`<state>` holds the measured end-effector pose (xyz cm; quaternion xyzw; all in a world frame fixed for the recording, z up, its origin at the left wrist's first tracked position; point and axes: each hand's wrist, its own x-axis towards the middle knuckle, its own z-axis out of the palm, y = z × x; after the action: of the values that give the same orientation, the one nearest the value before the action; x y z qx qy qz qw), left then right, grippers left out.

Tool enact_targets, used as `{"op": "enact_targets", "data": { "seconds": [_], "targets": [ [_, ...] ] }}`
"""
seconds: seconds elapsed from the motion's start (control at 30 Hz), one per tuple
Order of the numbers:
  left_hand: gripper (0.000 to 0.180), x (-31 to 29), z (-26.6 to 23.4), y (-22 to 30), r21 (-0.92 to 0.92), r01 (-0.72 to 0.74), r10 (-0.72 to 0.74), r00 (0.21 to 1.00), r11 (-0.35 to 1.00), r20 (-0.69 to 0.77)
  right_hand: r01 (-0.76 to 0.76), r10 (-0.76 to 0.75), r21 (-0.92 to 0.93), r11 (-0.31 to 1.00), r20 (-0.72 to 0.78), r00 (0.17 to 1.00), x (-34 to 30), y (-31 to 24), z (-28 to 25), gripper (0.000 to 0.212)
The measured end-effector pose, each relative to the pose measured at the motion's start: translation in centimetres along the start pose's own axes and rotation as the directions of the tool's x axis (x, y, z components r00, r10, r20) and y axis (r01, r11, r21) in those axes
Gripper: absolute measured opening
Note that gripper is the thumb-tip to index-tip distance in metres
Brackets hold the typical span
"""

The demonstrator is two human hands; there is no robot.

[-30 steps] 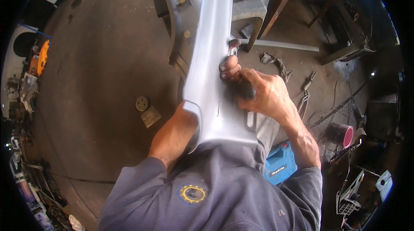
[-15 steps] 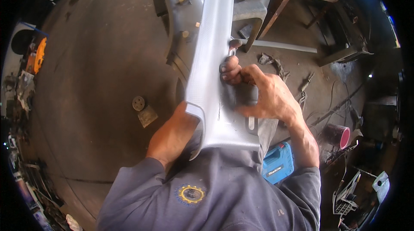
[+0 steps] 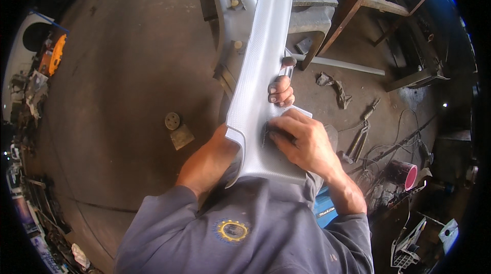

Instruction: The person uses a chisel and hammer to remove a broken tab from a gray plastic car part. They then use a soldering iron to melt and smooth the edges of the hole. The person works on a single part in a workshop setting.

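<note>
A long pale grey, finely textured trim panel (image 3: 261,69) runs up from my lap, its flared lower end against my shirt. My left hand (image 3: 281,91) reaches beneath it and grips it, with fingers curled over its right edge. On the flared part is a dark, rough crack-like line (image 3: 264,136). Right beside that line, my right hand (image 3: 302,138) presses bent fingers and thumb onto the panel. The fingers are closed together; whatever they may pinch is hidden.
A grey stand (image 3: 312,23) and another trim piece (image 3: 230,23) lie beyond the panel. Pliers (image 3: 360,141), cables and a pink-rimmed cylinder (image 3: 404,174) are on the floor at right. A blue case (image 3: 323,207) sits by my right side. A round disc (image 3: 172,120) lies at left.
My right hand has moved from the panel's right edge down and inward to the dark line. A blurred dark shape under it no longer shows. The left hand keeps its grip.
</note>
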<state>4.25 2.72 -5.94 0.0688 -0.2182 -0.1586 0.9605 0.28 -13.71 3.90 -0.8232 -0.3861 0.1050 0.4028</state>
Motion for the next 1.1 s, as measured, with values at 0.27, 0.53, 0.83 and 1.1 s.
{"op": "enact_targets", "data": {
  "seconds": [0.27, 0.53, 0.83, 1.1],
  "targets": [
    [0.069, -0.2, -0.6, -0.3, 0.003, 0.012, -0.012, 1.0, 1.0, 0.017, -0.05, 0.052, 0.025, 0.998, -0.085, 0.995, 0.1, 0.2, 1.1, 0.021],
    [0.034, 0.0, 3.6, -0.9, -0.014, 0.001, -0.004, 0.977, 1.0, -0.214, -0.017, 0.016, 0.084, 0.996, 0.01, 1.0, -0.7, 0.2, 0.3, 0.022],
    [0.048, 0.4, 2.3, -0.5, 0.016, 0.064, -0.061, 0.988, 0.998, -0.139, -0.008, 0.009, 0.031, 0.999, -0.025, 1.0, 0.0, -0.1, 0.6, 0.018],
    [0.062, 0.0, -2.8, -2.1, -0.043, 0.02, -0.017, 0.996, 0.999, 0.084, 0.026, -0.027, 0.01, 1.0, 0.096, 0.995, -1.3, -1.0, 1.1, 0.018]
  ]
}}
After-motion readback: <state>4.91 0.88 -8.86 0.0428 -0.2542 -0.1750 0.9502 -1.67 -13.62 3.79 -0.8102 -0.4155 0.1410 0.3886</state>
